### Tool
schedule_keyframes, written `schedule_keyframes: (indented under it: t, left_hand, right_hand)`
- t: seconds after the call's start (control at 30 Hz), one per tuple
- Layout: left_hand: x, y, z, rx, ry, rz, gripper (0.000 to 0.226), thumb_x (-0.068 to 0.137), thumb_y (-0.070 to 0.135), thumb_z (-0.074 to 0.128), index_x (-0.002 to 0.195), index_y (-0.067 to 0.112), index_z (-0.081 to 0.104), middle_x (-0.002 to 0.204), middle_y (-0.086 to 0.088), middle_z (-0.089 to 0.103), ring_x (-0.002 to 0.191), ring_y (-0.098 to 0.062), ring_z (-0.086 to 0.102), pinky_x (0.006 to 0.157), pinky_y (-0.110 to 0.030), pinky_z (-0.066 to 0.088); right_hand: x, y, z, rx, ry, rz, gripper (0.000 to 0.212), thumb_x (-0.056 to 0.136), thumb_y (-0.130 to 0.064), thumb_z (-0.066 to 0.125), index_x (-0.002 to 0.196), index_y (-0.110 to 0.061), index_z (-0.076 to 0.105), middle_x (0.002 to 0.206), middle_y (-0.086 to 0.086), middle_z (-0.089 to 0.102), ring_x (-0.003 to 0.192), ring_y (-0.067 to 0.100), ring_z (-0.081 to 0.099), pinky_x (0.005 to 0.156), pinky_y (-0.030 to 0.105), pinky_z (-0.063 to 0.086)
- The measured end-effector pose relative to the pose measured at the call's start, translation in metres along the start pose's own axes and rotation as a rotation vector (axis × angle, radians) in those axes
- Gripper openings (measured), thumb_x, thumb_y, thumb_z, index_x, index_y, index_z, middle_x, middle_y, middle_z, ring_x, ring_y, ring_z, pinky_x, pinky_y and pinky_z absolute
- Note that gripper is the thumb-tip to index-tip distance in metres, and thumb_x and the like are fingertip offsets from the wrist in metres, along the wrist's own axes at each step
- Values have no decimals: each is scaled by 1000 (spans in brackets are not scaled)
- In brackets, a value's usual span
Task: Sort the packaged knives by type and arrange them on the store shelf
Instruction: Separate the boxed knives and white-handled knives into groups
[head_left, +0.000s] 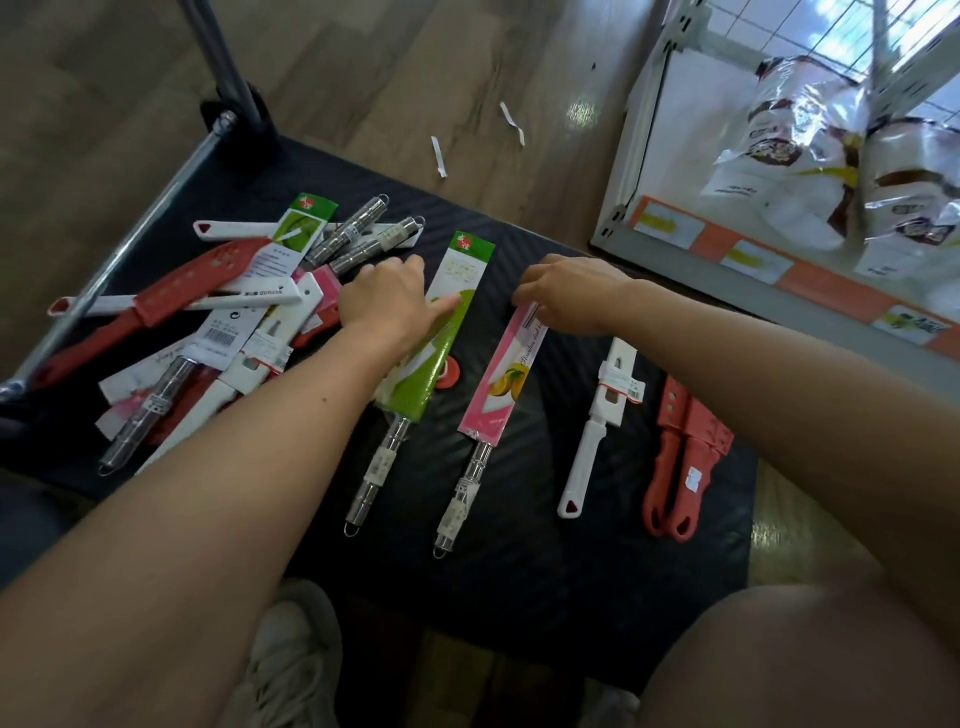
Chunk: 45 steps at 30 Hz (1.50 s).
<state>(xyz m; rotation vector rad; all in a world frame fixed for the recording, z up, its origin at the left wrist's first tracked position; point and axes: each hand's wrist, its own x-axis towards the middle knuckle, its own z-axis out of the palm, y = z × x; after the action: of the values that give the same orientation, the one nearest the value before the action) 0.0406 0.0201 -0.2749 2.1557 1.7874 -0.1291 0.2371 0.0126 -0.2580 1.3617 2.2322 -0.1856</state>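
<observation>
Head view: the right hand (571, 296) pinches with curled fingers the far end of the pink-sleeved knife (506, 379), whose long axis runs from the fingers back toward the person. The left hand (387, 301) rests on the green-sleeved knife (452, 338) just beside it; if its fingers hold something I cannot tell. Both knives lie on the black cart platform (519, 545)
</observation>
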Motion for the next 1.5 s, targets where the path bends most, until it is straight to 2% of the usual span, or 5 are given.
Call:
schedule_keyframes:
  t: [0.33,0.6,0.8,1.1,1.5]
  left_hand:
    - [-33,-62,-10,15,-175,267,46,89,52,51,124,22,56,121,-1,59,113,-20,55,90,-37,47]
    - [-63,-93,-8,210,-280,380,51,81,58,57,125,32,54,126,12,51,112,-13,54,81,-31,46]
    - [-65,-89,-4,313,-293,377,65,75,50,68,131,28,43,126,6,47,112,-19,54,78,-33,47]
    - [-66,-89,-3,266,-273,297,42,79,38,68,115,21,54,114,-3,59,105,-25,57,72,-30,39]
    - [-66,-100,0,267,-280,343,42,81,36,63,117,17,53,116,-5,56,107,-26,56,81,-35,46]
  right_hand:
    - [17,-23,-21,-13,85,-53,44,96,-19,42,139,-26,45,140,-1,47,125,23,42,92,36,43]
    - [28,-50,-37,-39,289,25,29,93,-18,42,108,-11,65,113,8,62,110,29,51,82,37,44]
    - [32,-71,-42,55,249,-52,33,95,-28,45,124,-17,56,126,7,55,120,28,48,91,41,42]
    - [44,-102,-40,107,170,-28,42,96,-36,45,135,-22,46,138,5,47,126,27,42,101,42,38]
    - [93,-151,-66,117,403,-234,48,90,-32,56,137,-28,44,137,-3,47,128,22,41,103,38,33]
